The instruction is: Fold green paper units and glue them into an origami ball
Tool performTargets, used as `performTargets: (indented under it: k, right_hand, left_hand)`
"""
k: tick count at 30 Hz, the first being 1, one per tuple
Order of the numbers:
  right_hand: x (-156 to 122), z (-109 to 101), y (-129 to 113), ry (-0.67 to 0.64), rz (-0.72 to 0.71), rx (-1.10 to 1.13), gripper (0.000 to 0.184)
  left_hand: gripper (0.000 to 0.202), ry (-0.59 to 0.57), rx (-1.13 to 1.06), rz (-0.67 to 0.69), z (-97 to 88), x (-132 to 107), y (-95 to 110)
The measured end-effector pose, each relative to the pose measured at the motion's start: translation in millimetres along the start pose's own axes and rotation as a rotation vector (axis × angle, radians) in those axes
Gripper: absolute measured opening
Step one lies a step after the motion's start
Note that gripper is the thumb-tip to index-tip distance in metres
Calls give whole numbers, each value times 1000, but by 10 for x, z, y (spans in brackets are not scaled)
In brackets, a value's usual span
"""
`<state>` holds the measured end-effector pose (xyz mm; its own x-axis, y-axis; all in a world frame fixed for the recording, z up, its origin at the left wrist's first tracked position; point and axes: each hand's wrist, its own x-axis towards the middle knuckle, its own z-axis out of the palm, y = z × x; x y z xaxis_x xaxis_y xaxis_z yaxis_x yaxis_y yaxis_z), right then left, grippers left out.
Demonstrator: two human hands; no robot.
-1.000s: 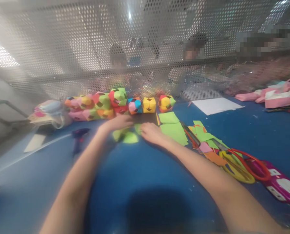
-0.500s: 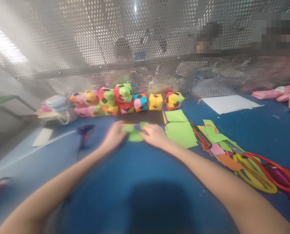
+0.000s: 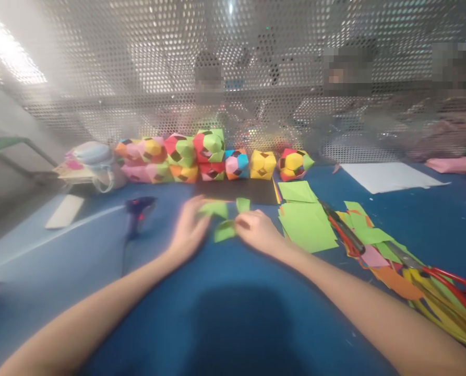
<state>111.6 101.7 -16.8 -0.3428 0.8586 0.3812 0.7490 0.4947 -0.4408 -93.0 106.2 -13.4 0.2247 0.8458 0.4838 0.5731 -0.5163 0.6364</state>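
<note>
1. Paper [image 3: 225, 231], green and folded, lies between the two hands, over the blue surface [image 3: 166, 318] and just in front of a dark sheet [image 3: 236, 191].
2. Right hand [image 3: 256, 228]: the grip is closed, fingers pinching the paper's right side.
3. Left hand [image 3: 191, 225]: half-curled at the paper's left side; I cannot tell whether its grip has hold.
4. Green squares [image 3: 307, 224] are stacked beyond the right hand, near coloured scraps [image 3: 368, 232].
5. Paper balls [image 3: 209, 146] line up behind the dark sheet.
</note>
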Motion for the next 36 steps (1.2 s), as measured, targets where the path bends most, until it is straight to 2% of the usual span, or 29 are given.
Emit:
performTargets:
  k: [2,6,9,12,14,16,18,20,23,28,31,33,36]
  right_hand:
    - [-17,-12,-27,-8,-12,114,13]
    - [-19,-65,-30,-25,-15,302,19]
    - [48,-126,69,96,9,327,21]
    - [183,-163,251,237,42,243,18]
    - [288,-160,374,211,43,133,30]
    - [377,-138,461,114,22,18,41]
    - [429,-113,500,25,-7,-66,39]
    - [429,-109,496,-9,-19,-105,25]
    - [323,-165,443,47,-54,-135,12]
    - [90,-272,362,165,-235,-193,17]
    - [108,-216,379,143,-197,-225,25]
    - [181,-146,413,75,-122,-227,31]
    - [267,-81,445,7,-30,-189,22]
  left_hand:
    - [30,-67,52,83,-13,-55,89]
    - [36,-146,306,213,24,-133,180]
    - [33,-191,394,245,53,-139,179]
    - [29,-220,428,270,59,-128,174]
    - [29,-238,444,296,61,-124,173]
    - [27,-242,453,321,66,-123,170]
    - [22,-233,455,345,72,-123,162]
    - [16,-212,446,376,74,-124,156]
    - [10,-172,403,438,62,-130,157]
    - [6,-137,346,565,35,-156,170]
    - [4,-152,354,630,34,-170,160]
    - [5,-171,342,643,34,-178,145]
    - [6,-225,274,567,30,-194,127]
